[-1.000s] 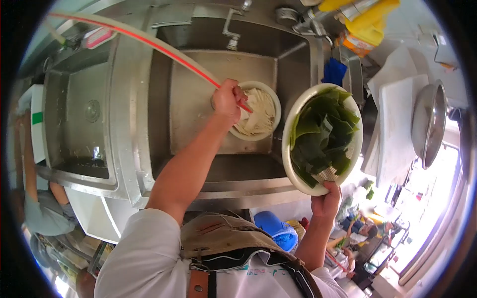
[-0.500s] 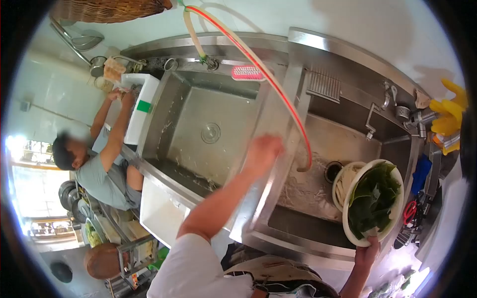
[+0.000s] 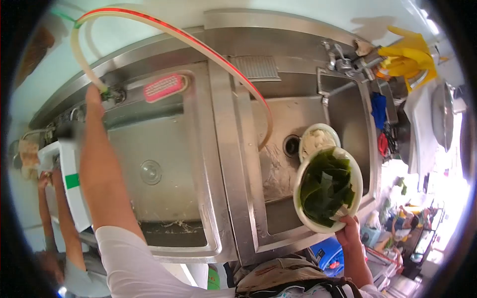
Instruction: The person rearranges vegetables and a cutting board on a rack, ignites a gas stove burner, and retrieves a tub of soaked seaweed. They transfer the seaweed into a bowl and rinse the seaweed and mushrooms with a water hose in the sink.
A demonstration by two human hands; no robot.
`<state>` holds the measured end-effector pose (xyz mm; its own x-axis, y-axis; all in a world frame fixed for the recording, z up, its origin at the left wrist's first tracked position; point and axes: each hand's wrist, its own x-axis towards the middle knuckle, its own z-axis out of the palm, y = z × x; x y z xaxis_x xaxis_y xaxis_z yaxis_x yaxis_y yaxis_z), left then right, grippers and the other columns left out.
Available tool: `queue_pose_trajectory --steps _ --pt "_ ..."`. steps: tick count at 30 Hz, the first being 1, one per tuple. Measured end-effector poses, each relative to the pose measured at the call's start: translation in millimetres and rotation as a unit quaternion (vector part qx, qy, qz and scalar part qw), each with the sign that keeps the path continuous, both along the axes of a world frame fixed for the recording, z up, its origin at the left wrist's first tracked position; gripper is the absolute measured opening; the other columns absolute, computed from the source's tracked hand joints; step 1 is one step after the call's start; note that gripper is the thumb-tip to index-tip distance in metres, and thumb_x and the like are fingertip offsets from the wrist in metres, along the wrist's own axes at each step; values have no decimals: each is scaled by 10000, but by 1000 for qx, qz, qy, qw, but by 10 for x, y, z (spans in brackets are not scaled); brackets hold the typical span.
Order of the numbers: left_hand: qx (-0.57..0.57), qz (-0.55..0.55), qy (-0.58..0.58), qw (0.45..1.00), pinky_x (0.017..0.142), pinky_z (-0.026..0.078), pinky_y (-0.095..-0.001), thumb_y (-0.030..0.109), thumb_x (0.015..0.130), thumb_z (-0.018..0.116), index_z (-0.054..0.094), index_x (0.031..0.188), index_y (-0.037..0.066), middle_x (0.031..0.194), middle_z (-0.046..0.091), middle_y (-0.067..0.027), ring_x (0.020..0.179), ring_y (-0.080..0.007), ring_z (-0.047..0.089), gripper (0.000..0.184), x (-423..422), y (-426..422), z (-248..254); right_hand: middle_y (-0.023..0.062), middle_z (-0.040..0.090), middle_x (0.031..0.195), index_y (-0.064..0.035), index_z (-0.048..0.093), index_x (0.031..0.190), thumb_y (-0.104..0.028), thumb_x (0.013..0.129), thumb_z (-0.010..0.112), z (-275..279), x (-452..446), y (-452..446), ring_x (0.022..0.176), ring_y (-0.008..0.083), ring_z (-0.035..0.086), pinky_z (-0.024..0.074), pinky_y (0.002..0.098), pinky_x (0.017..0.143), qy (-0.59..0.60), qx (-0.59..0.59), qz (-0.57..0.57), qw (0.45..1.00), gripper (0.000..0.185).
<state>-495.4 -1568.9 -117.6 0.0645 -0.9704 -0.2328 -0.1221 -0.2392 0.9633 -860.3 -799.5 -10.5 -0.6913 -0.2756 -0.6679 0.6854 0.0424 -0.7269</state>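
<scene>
My right hand (image 3: 349, 231) grips the rim of a white basket (image 3: 302, 218) of dark green leaves (image 3: 325, 186), tilted over the right sink. Partly behind the basket, a smaller white bowl (image 3: 334, 133) of pale strips (image 3: 317, 140) stands in that sink. My left hand (image 3: 94, 99) is at the tap (image 3: 115, 94) behind the left sink, where the hose (image 3: 164, 29) is attached; its fingers are blurred and partly hidden. The hose arches over to the right sink, its free end hanging near the black drain (image 3: 291, 146).
A pink brush (image 3: 164, 88) lies on the left sink's back edge. At the left, a co-worker's arms (image 3: 64, 218) reach to a white box (image 3: 74, 186). Yellow gloves (image 3: 410, 55) and a blue cloth (image 3: 378, 110) are at the right. The right sink has a metal faucet (image 3: 343, 62).
My left hand has let go of the hose and moved left to the tap. The hose end now hangs free in the right sink. The leaf basket remains in my right hand; the view has shifted.
</scene>
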Motion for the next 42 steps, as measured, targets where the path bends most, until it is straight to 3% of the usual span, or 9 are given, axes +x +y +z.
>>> queue_pose_trajectory --steps 4,6,10,14,18,28,34,38,42 --pt "-100 78 142 982 961 340 -404 316 899 492 530 1167 38 1153 557 -96 1119 -236 490 387 513 -197 -323 113 543 971 -28 484 1207 72 739 488 -72 -12 73 851 270 578 536 405 770 -20 63 -34 997 479" --pt "-232 -59 94 966 1038 300 -397 287 909 473 520 1206 22 1211 544 -114 1162 -238 477 401 929 -337 -708 100 542 965 -24 488 1188 66 761 519 -166 -23 37 829 267 591 539 436 765 -30 52 -47 997 437" --pt "-100 -5 10 995 1103 235 -392 350 959 410 359 1377 -7 1419 376 -154 1312 -229 355 552 116 1350 240 102 579 921 8 540 1064 30 747 562 -43 2 -180 802 250 622 551 394 720 -50 39 -9 998 318" --pt "39 -449 17 893 731 538 -377 302 894 466 349 1384 54 1242 532 -153 924 -271 641 562 -965 3992 941 105 597 903 35 550 1038 31 723 561 -81 -232 -369 799 237 629 548 369 708 -76 -52 91 992 316" --pt "339 -409 177 829 495 558 -340 180 800 566 368 1317 5 1098 578 -198 800 -314 660 580 -1655 5344 1134 125 614 866 36 553 1050 -19 699 625 -261 -534 -453 737 245 646 565 386 619 -67 -78 234 967 363" --pt "340 -97 226 908 526 589 -434 248 774 509 464 1239 61 1076 623 -138 860 -324 657 503 -1949 6529 1054 161 626 855 100 571 999 -63 727 615 -467 -1140 -481 750 261 649 573 376 593 -116 -128 470 865 321" --pt "306 -108 119 938 592 582 -491 177 758 477 458 1213 -29 1060 603 -205 875 -388 639 499 -1965 6882 880 183 620 899 85 540 1079 -141 776 651 -628 -1366 -375 779 270 653 579 387 630 -94 -112 533 834 394" --pt "321 -33 205 924 539 587 -451 157 739 469 423 1245 -34 1028 609 -200 815 -367 651 543 -2114 7017 1148 178 608 1038 14 467 1220 -333 888 576 -697 -1701 -295 904 268 624 520 440 824 -366 -166 445 800 493" --pt "323 8 270 907 459 557 -399 147 723 469 427 1245 -17 1004 617 -192 762 -322 655 548 -2068 7206 1356 207 486 1245 -3 381 1291 -291 915 501 -1592 -2083 -34 1050 387 544 451 554 890 -372 152 183 897 488"
